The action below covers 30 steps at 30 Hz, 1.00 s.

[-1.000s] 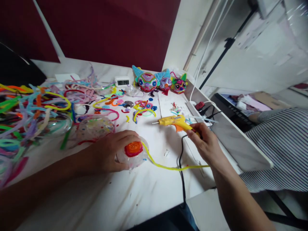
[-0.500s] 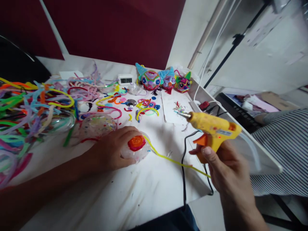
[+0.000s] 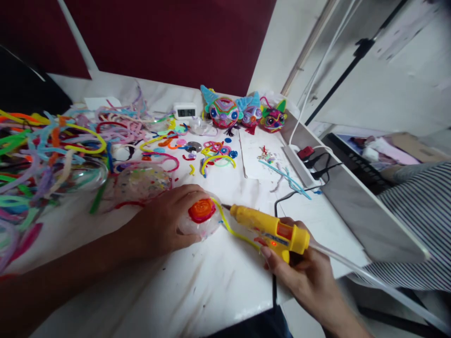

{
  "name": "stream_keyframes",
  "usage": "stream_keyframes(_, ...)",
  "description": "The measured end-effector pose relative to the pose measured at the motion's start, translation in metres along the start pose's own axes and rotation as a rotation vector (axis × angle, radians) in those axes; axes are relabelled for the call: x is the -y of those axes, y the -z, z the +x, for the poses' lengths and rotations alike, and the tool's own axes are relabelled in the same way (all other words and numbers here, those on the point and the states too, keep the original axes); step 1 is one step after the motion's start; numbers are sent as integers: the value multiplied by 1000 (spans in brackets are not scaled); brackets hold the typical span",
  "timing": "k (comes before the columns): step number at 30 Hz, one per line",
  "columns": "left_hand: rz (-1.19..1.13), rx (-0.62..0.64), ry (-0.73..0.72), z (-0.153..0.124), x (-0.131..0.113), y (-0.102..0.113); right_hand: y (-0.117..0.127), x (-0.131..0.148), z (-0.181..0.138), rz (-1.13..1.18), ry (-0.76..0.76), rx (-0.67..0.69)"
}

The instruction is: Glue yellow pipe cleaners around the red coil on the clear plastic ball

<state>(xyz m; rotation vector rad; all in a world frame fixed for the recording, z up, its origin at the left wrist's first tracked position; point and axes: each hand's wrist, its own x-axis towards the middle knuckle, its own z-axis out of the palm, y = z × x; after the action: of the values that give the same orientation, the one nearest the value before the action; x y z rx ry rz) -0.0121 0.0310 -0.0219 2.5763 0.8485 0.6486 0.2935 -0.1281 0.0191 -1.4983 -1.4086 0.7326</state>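
Observation:
My left hand [image 3: 169, 220] is closed over a clear plastic dome [image 3: 197, 224] on the white table [image 3: 197, 286]. An orange and red pipe-cleaner spiral [image 3: 201, 210] sits on the dome's top. A yellow pipe cleaner [image 3: 234, 230] runs off the spiral to the right. My right hand [image 3: 301, 272] grips a yellow hot glue gun [image 3: 269, 227]. Its nozzle points left and nearly touches the dome's right edge, beside the yellow pipe cleaner. A clear glue stick [image 3: 355, 267] pokes out of the gun's back.
A heap of coloured pipe cleaners [image 3: 45, 155] fills the left side. Another clear dome [image 3: 141, 183] lies behind my left hand. Three finished pipe-cleaner faces [image 3: 243, 112] and a small clock [image 3: 185, 111] stand at the back. A power strip [image 3: 305, 162] lies right; a person in stripes [image 3: 419, 220] sits beyond.
My right hand picked the glue gun up off the table, raised it, then brought it down and left so the nozzle meets the dome. My left hand stayed on the dome.

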Motion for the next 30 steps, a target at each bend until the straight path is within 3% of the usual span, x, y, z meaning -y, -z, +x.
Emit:
stream_keyframes(7, 11, -33, 4, -5, 8, -8, 6, 6, 6, -101, 107, 69)
stream_keyframes(12, 18, -17, 10, -3, 0, -2, 2, 2, 5, -112, 147, 127)
stream_keyframes(20, -9, -5, 31, 1, -11, 6, 0, -17, -1, -136, 56, 175)
stream_keyframes(30, 25, -29, 24, -2, -10, 4, -5, -11, 13, -81, 42, 201)
